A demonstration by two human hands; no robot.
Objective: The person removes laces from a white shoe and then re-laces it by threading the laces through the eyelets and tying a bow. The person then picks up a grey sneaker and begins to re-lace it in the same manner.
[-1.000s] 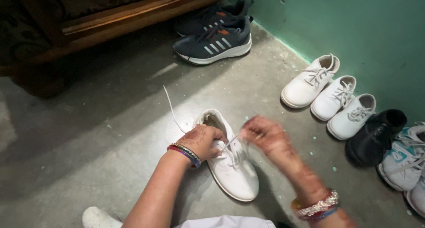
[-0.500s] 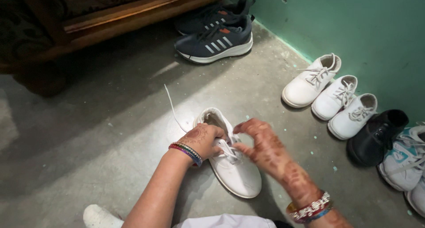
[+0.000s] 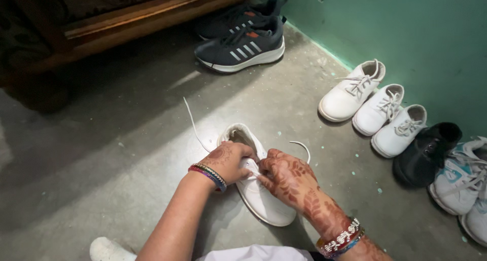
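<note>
A white sneaker (image 3: 264,202) lies on the grey floor in front of me, toe toward me. My left hand (image 3: 229,161) presses on its tongue area, fingers curled over the laces. My right hand (image 3: 285,177), patterned with henna, meets it over the lace holes and pinches the white lace (image 3: 303,147), whose free end loops out to the right. The lace's other end (image 3: 192,123) trails up and left across the floor. Both wrists wear bangles.
Three white shoes (image 3: 378,109) line the green wall at right, then a black shoe (image 3: 427,153) and white-teal sneakers (image 3: 459,182). Two dark sneakers (image 3: 241,47) sit beside wooden furniture (image 3: 116,23) at the top. Another white shoe (image 3: 106,250) shows at the bottom left.
My right hand came down from pulling the lace out to the right and closed in beside my left hand over the shoe. The lace end now loops loose at right.
</note>
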